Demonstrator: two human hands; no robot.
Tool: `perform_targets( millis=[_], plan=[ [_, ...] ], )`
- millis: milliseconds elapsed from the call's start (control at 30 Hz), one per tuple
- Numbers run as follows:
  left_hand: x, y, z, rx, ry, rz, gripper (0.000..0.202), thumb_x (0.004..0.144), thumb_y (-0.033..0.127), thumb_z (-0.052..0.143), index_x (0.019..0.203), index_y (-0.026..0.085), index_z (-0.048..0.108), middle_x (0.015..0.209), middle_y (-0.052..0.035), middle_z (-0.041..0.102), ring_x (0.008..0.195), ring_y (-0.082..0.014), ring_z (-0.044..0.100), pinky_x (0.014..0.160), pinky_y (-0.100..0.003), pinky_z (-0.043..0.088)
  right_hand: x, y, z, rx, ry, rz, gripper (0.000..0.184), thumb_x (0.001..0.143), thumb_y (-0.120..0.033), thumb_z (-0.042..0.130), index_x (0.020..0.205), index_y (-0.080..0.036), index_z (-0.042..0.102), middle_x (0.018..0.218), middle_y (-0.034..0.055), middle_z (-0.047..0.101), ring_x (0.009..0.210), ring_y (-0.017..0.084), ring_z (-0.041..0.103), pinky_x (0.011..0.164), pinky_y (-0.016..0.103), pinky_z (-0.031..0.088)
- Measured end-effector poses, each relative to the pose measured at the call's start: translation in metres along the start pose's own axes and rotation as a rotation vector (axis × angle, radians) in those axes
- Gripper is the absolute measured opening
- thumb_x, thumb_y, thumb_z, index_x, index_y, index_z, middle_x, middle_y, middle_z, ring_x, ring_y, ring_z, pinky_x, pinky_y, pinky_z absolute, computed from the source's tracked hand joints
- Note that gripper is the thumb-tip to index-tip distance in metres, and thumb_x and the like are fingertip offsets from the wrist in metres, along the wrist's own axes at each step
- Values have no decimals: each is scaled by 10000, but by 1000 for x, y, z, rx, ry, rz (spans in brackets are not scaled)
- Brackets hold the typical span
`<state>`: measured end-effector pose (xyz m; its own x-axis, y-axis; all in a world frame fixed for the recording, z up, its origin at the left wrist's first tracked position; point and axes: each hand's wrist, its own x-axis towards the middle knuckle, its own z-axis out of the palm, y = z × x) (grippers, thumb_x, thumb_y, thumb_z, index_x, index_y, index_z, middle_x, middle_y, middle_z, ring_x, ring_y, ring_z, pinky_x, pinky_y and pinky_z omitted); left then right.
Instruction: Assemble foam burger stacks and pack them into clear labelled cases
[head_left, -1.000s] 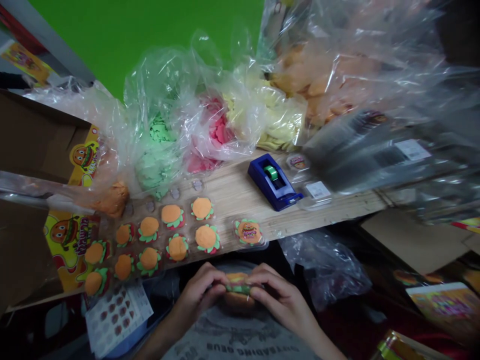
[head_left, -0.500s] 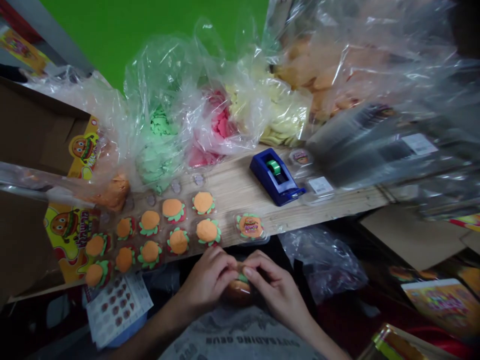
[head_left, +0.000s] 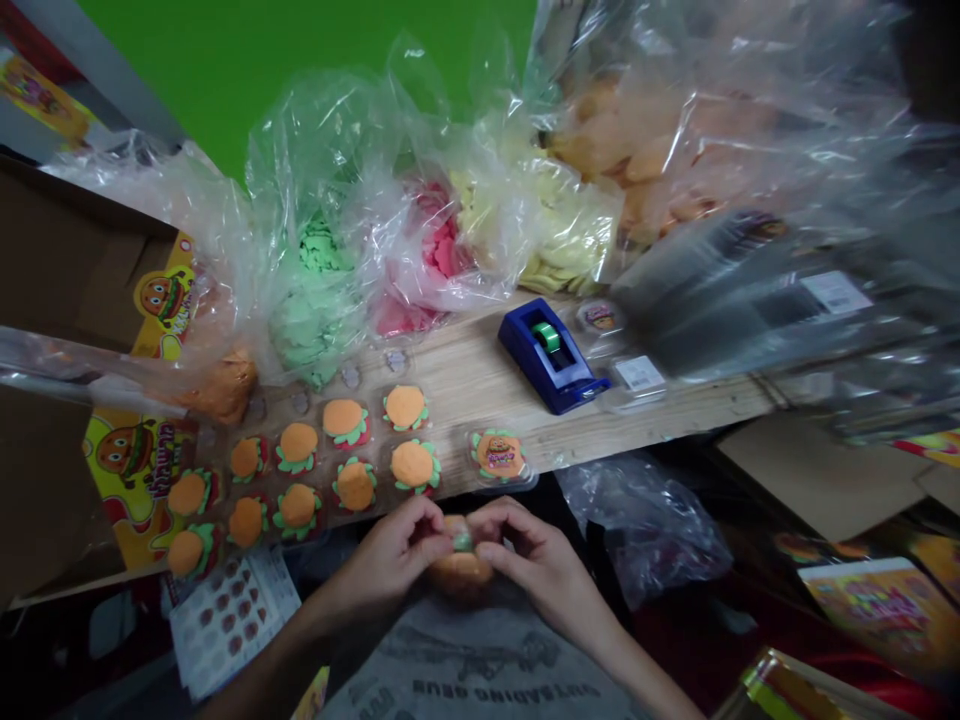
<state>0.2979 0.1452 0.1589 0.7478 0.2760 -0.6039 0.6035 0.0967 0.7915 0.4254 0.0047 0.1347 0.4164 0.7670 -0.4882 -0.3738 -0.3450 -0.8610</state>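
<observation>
My left hand (head_left: 401, 555) and my right hand (head_left: 529, 560) pinch a toy burger (head_left: 460, 572) from both sides, just below the table's front edge and close to my shirt. Orange shows at the burger's top and bottom, with a green layer between. A shiny clear plastic case seems to be around it; blur and fingers hide the details. Both hands have thumbs and fingers closed. On the table just beyond, a boxed toy burger (head_left: 499, 455) with a printed label sits in its clear case. To the left, open burgers (head_left: 355, 485) stand in rows in a clear tray.
A blue tape dispenser (head_left: 551, 355) stands mid-table beside clear lids (head_left: 637, 380). Bags of green pieces (head_left: 315, 320), red pieces (head_left: 442, 240) and yellow slices (head_left: 566, 240) line the back. Cardboard boxes (head_left: 135, 440) stand left; a sticker sheet (head_left: 232, 620) lies below.
My hands and the burger have shifted slightly left. The fingertips are farther apart across the burger, and more of its orange top shows. Things on the table keep their places.
</observation>
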Motion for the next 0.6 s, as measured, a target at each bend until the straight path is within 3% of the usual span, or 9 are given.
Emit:
perform_targets(
  millis=[133, 300, 467, 600],
  plan=[
    [-3, -10, -2, -107, 111, 8, 272, 776, 446, 520, 744, 187, 441, 720, 23, 432, 698, -130, 415, 655, -247, 358, -3, 7, -3, 12, -15, 16, 327, 707, -506, 697, 743, -182, 699, 733, 20, 603, 722, 165, 561, 691, 285, 441],
    [-6, -14, 9, -208, 220, 54, 349, 797, 530, 508, 772, 189, 438, 723, 24, 417, 689, -128, 401, 645, -247, 353, -3, -15, -4, -79, -3, -96, 322, 791, -483, 627, 694, -177, 656, 702, 16, 574, 701, 158, 534, 673, 274, 422],
    [-3, -22, 16, -184, 168, 124, 340, 828, 535, 474, 812, 196, 453, 737, 22, 437, 702, -131, 418, 668, -254, 367, 3, -41, -12, -269, -116, -180, 360, 850, -464, 553, 638, -178, 607, 685, 20, 556, 687, 158, 529, 637, 269, 413],
    [-2, -29, 17, -114, 74, 162, 363, 809, 556, 496, 820, 194, 476, 758, 9, 477, 732, -145, 463, 690, -267, 389, 7, -46, -17, -366, -256, -155, 263, 846, -360, 580, 656, -181, 609, 661, -3, 540, 632, 130, 500, 579, 241, 380]
  ],
)
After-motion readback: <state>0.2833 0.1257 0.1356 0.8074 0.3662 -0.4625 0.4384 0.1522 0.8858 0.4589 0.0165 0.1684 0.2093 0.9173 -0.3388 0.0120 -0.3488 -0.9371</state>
